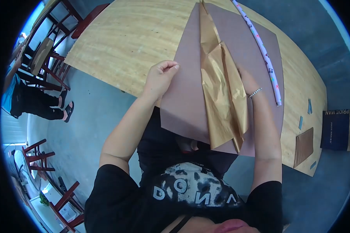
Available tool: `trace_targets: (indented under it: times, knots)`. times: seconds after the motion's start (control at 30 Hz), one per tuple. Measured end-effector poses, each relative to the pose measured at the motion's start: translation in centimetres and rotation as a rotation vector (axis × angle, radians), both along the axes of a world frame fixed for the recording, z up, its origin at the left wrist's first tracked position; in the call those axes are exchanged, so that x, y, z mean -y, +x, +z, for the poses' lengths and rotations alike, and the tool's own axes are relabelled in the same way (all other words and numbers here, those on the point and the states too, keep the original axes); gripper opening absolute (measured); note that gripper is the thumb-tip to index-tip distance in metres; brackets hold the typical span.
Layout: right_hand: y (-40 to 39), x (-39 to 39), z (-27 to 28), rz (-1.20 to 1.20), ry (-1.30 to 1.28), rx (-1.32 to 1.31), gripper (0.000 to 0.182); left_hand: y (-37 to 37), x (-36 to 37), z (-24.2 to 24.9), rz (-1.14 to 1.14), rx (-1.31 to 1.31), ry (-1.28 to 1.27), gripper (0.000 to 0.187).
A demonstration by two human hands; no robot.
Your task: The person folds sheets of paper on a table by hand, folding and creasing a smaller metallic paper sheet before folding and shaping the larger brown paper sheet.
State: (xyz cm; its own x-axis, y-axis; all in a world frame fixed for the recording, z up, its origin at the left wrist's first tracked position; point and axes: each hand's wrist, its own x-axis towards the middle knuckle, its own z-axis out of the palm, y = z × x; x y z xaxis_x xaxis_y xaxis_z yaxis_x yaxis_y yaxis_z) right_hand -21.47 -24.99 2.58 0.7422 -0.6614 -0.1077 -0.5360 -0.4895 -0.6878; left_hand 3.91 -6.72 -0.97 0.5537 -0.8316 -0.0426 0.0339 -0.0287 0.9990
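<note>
A large sheet of mauve paper [186, 93] lies on the wooden table and hangs past its near edge. Along its middle runs gold wrapping paper [218, 85], creased and folded lengthwise, its near end loose. My left hand [162, 77] is closed in a pinch over the mauve sheet's left edge; whatever sits between thumb and finger is too small to make out. My right hand [248, 82], with a beaded bracelet, is at the gold paper's right side, its fingers curled against the fold and partly hidden by it.
A patterned paper roll [262, 50] lies along the right of the table [128, 46]. Nearer are a brown folder-like item [304, 146] and small blue-grey pieces [300, 122]. A dark paper bag [336, 130] stands beyond the right edge. Left are wooden chairs [39, 157] and another person [31, 97].
</note>
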Motion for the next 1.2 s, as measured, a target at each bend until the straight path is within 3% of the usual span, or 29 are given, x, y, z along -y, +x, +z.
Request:
trace_targets:
  times: [0.1, 0.13, 0.17, 0.23, 0.27, 0.4, 0.47, 0.5, 0.53, 0.57, 0.63, 0.7, 0.73, 0.8, 0.83, 0.87, 0.9, 0.93, 0.97, 1.0, 1.03, 1.1, 1.17, 1.2]
  knots:
    - [1.5, -0.6, -1.4, -0.01, 0.145, 0.194, 0.055, 0.5, -0.2, 0.4, -0.012, -0.05, 0.046, 0.015]
    - [2.1, -1.5, -0.7, -0.08, 0.434, 0.305, 0.054, 0.5, -0.4, 0.5, -0.006, -0.055, 0.042, 0.015]
    - [2.6, -1.9, -0.4, -0.074, 0.431, 0.299, 0.054, 0.5, -0.5, 0.6, -0.02, -0.102, 0.041, 0.016]
    - [4.1, -3.0, 0.6, 0.159, -0.021, 0.094, 0.055, 0.6, -0.8, 0.6, -0.027, -0.153, 0.038, 0.017]
    - [4.7, -3.5, 1.3, 0.089, 0.052, -0.072, 0.059, 0.7, -1.0, 0.4, -0.041, -0.162, 0.044, 0.018]
    - [6.2, -3.8, 1.2, 0.129, 0.124, -0.125, 0.059, 1.2, -1.2, -0.3, -0.081, -0.058, 0.05, 0.02]
    - [6.9, -4.6, 2.1, 0.07, 0.038, -0.223, 0.06, 1.1, -1.1, 0.4, -0.084, -0.046, 0.043, 0.021]
    - [7.0, -4.1, 0.7, 0.073, 0.03, -0.228, 0.06, 0.9, -0.9, 0.9, -0.089, -0.03, 0.036, 0.021]
    - [7.1, -3.2, -2.0, 0.127, -0.051, -0.003, 0.061, 0.9, -0.4, 1.1, -0.085, -0.034, 0.028, 0.021]
    - [7.2, -2.5, -3.7, 0.182, -0.131, 0.223, 0.062, 1.3, 0.5, 1.3, -0.081, 0.08, -0.035, 0.022]
    - [7.5, -2.8, -3.5, 0.124, -0.097, 0.164, 0.067, 1.8, 2.5, 1.9, -0.074, 0.192, -0.1, 0.022]
    - [8.1, -3.7, -2.9, 0.028, -0.275, 0.076, 0.069, 2.0, 4.7, 3.2, -0.036, 0.559, -0.141, 0.028]
    - [8.3, -3.7, -3.1, 0.032, -0.292, 0.106, 0.071, 1.4, 5.3, 4.6, -0.037, 0.559, -0.148, 0.028]
    - [8.8, -3.7, -3.4, 0.069, -0.528, 0.187, 0.062, 0.0, 7.1, 7.6, 0.045, 1.115, -0.391, 0.031]
    - [8.9, -3.0, -2.9, 0.094, -0.23, 0.046, 0.059, -1.1, 7.8, 8.8, -0.063, 1.144, -0.441, 0.032]
    - [9.0, -3.1, -3.1, 0.107, -0.312, 0.081, 0.058, -2.3, 8.6, 9.7, -0.174, 1.173, -0.489, 0.034]
    - [9.1, -3.3, -3.8, 0.117, -0.392, 0.114, 0.056, -3.5, 10.0, 10.1, -0.429, 1.108, -0.397, 0.035]
    - [9.6, -2.7, -4.7, 0.139, -0.554, 0.187, 0.051, -4.8, 11.1, 10.3, -0.432, 1.11, -0.405, 0.035]
    - [9.5, -2.2, -5.4, 0.136, -0.561, 0.187, 0.051, -6.0, 12.0, 10.5, -0.318, 1.342, -0.294, 0.035]
    - [9.7, -2.5, -4.8, 0.167, -0.407, 0.276, 0.05, -6.9, 13.0, 10.7, -0.19, 1.568, -0.173, 0.035]
    - [9.9, -2.5, -4.3, 0.199, -0.252, 0.367, 0.049, -6.8, 14.8, 10.6, -0.181, 1.553, -0.061, 0.032]
    - [9.4, -1.6, -4.8, 0.238, -0.372, 0.259, 0.052, -5.9, 18.2, 10.0, -0.105, 1.517, 0.101, 0.032]
    - [8.9, -2.8, -3.1, 0.127, -0.385, 0.061, 0.054, -4.9, 20.9, 9.1, -0.095, 1.419, 0.329, 0.032]
    - [8.8, -2.4, -3.8, 0.139, -0.414, 0.115, 0.055, -4.2, 22.1, 8.0, -0.033, 1.36, 0.388, 0.031]
